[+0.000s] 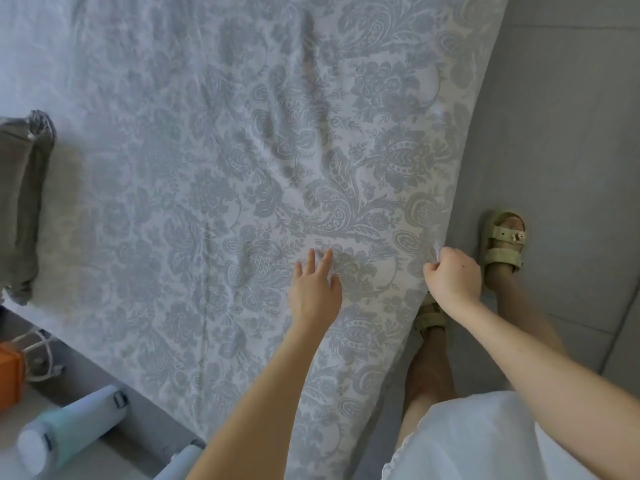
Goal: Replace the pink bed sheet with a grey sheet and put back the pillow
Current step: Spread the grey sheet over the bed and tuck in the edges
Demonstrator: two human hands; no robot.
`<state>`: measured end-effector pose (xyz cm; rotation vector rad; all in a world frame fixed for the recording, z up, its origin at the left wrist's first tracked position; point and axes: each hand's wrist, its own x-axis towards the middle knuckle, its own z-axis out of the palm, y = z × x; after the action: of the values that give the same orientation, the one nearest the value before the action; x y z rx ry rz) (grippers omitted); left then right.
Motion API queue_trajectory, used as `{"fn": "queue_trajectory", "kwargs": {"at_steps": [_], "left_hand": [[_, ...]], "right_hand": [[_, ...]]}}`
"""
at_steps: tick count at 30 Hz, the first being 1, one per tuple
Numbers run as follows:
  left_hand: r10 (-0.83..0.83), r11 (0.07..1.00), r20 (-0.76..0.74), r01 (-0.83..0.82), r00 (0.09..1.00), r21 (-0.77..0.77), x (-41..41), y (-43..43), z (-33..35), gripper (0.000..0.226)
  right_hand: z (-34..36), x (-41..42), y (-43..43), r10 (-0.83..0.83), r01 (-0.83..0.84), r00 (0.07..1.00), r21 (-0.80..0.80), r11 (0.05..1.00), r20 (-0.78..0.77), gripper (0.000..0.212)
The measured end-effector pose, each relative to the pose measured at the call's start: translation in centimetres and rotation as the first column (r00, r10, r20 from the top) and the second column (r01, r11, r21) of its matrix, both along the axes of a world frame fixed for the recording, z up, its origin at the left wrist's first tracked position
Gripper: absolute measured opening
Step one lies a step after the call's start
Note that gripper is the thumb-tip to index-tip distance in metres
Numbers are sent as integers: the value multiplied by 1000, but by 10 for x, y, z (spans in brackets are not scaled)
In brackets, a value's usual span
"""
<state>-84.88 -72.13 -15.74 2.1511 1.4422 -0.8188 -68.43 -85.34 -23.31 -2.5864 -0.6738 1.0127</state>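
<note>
Pinching the grey sheet [242, 150] at its right edge, my right hand [452, 277] is fisted. My left hand [313, 289] lies flat just beside it, fingers straight, on the pale paisley cloth spread wide ahead.

I wear a white garment [485, 441] with a scalloped, lacy hem. My sandals are chunky and pale yellow-green. The far sandal [502, 242] shows two wide straps and a small buckle; the near sandal [429, 315] is half hidden. A small dark mole marks my right hand [452, 275].
</note>
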Motion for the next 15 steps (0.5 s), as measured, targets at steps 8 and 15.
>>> {"fn": "queue_trajectory", "kwargs": {"at_steps": [8, 15], "left_hand": [[178, 956, -39, -182, 983, -229, 14, -4, -4, 64], [-22, 995, 160, 38, 987, -97, 121, 26, -6, 57]], "right_hand": [[-7, 28, 33, 41, -115, 963, -269, 956, -267, 14], [-4, 131, 81, -487, 530, 765, -17, 848, -421, 45]]}}
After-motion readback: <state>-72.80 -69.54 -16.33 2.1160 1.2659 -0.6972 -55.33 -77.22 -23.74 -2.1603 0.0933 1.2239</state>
